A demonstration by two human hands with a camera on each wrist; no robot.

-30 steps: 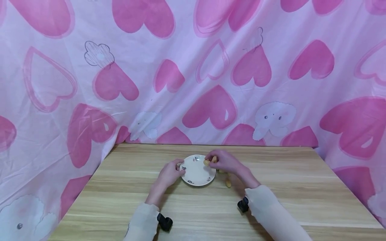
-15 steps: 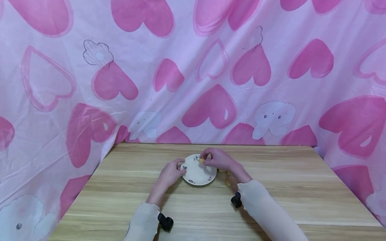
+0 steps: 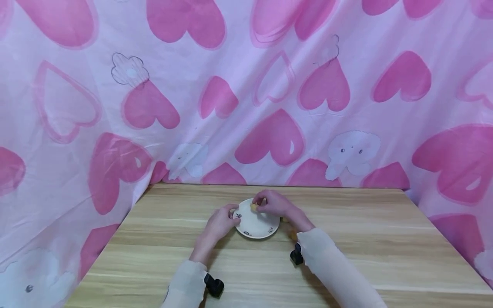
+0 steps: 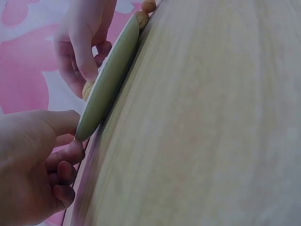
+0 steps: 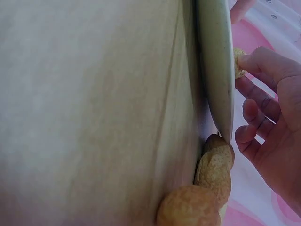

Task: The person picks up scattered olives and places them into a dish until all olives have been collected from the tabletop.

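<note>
Moved since the earlier head frame: right hand point(image 3: 274, 203) and held peanut point(image 3: 254, 207), both carried leftward over the plate point(image 3: 256, 224). Left hand point(image 3: 219, 221): unmoved at the plate's left rim.

Item, plate: white, patterned at the border, laid on the wooden tabletop point(image 3: 346, 265).

Item, held peanut: tan and rough-shelled, positioned over the plate's far part, slightly left of its middle. Whether the plate's surface is touched cannot be told.

Item, right hand: reached in over the plate from its right side. Thumb and fingertips are closed to a narrow pinch on the held peanut; the remaining fingers are loosely bent.

Item, left hand: the plate's left rim is gripped, thumb over the edge, with little gap.

Item, loose pieces: a knobbly peanut point(image 5: 214, 176) just beside the plate's right rim, contact uncertain; a rounder brown piece point(image 5: 188, 207), farther out from the same rim. Any others are hidden by the right arm in the head view.

Handling note (judgement): the step appears to be a placing on the plate. The held peanut is best let go low, lengthwise, since a rounded shell may be inclined to roll. Only light, steady pressure should be kept at the plate's left rim, lest the plate be tilted. On withdrawal, the right sleeve point(image 3: 335, 261) should be lifted over the loose pieces at the plate's right.
</note>
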